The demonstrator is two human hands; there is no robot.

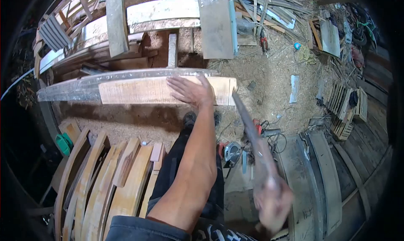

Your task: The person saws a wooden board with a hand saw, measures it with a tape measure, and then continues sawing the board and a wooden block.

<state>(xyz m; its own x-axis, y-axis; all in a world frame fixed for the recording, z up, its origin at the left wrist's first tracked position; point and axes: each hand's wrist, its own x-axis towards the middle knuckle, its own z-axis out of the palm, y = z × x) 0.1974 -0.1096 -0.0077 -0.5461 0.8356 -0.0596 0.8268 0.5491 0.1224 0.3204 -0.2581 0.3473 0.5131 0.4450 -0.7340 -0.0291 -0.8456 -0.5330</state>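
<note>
A pale board (139, 90) lies across a long grey beam (71, 91). My left hand (191, 90) rests flat on the board near its right end, palm down with the fingers spread. A thin dark line crosses the board close to that end. My right hand (273, 203), blurred by motion, is wrapped round the near end of a long narrow tool (252, 133). The tool's far tip is at the board's right end; whether it touches the wood I cannot tell. Its exact type is too blurred to make out.
Curved planks (130, 182) stand side by side at the lower left. A power tool (232, 152) with a red part lies below the board. Sawdust covers the floor (269, 81). Slatted wooden pieces (343, 106) and curved boards (326, 178) are at the right, scrap sticks (269, 9) at the top.
</note>
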